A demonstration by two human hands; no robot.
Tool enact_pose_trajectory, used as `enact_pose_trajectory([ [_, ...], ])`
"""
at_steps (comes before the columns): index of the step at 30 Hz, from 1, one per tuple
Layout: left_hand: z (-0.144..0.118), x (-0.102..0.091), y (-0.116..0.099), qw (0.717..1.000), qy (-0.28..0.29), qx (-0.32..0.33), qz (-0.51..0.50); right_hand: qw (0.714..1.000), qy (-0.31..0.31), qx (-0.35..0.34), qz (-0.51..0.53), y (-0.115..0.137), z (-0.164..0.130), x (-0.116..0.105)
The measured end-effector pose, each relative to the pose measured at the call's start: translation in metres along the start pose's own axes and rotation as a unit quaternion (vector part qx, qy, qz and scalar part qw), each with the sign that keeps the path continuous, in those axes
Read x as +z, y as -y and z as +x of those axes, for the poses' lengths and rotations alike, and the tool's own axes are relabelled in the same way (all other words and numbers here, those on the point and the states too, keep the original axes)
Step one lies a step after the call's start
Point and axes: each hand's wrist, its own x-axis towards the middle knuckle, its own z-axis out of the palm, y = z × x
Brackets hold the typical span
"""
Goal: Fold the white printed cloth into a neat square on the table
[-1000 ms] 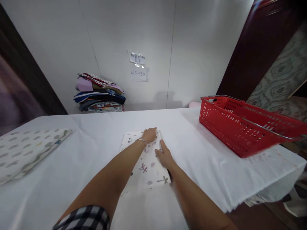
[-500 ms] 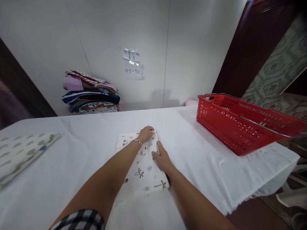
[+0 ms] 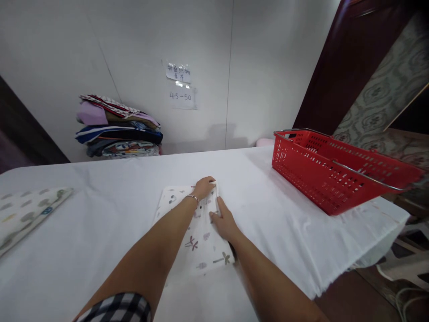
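Observation:
A white folded cloth (image 3: 208, 250) printed with small palm trees and other motifs lies on the white-covered table (image 3: 268, 250). At its far right corner, my left hand (image 3: 203, 188) has its fingers closed on the fabric, a bracelet on the wrist. My right hand (image 3: 226, 222) grips the right edge nearer to me, thumb on top and fingers along the side. Its lower fingers are hidden. The left part of the cloth is partly covered by my left forearm.
A second patterned cloth (image 3: 27, 214) lies at the left. Stacked folded fabrics (image 3: 119, 127) stand at the back left by the wall. A red basket (image 3: 321, 179) with metal handles sits at the right. Paper signs (image 3: 182, 96) hang on the wall.
The view has turned slightly, so the basket, stack and signs appear a little further left. Both hands keep nearly the same hold on the cloth.

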Motion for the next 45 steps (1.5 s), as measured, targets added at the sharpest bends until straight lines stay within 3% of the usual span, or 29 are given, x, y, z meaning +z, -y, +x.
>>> enact_pose_trajectory([
  [7,-0.007,-0.004,-0.002,0.999,-0.042,0.019,0.022,1.000,-0.002,-0.011,-0.004,0.002,-0.001,-0.001],
  [11,-0.020,-0.008,-0.006,0.992,-0.069,0.080,0.067,1.000,-0.009,-0.022,-0.005,-0.002,0.001,0.001],
  [14,-0.027,-0.005,-0.003,0.983,-0.020,0.136,0.124,1.000,-0.009,-0.025,-0.008,-0.005,0.002,0.002],
  [18,-0.028,0.003,0.003,0.976,0.054,0.128,0.167,1.000,-0.014,-0.022,-0.006,-0.006,0.003,0.002],
  [22,-0.025,0.003,0.001,0.977,0.078,0.117,0.160,0.999,-0.013,-0.031,-0.021,-0.006,0.004,0.001],
  [25,-0.029,-0.009,-0.004,0.987,0.075,0.090,0.111,0.999,-0.007,-0.034,-0.028,-0.008,0.005,0.000],
  [29,-0.053,-0.037,-0.004,0.995,0.020,0.063,0.071,0.999,-0.008,-0.029,-0.014,-0.011,0.006,0.000],
  [33,-0.094,-0.061,0.011,0.988,0.009,0.068,0.136,0.999,-0.011,-0.018,-0.026,-0.009,0.007,-0.001],
  [39,-0.141,-0.056,0.033,0.968,0.030,0.054,0.241,0.997,0.002,-0.024,-0.072,-0.001,0.006,-0.006],
  [45,-0.154,-0.065,0.025,0.973,0.045,0.047,0.220,0.994,0.011,-0.028,-0.110,0.003,0.005,-0.016],
])
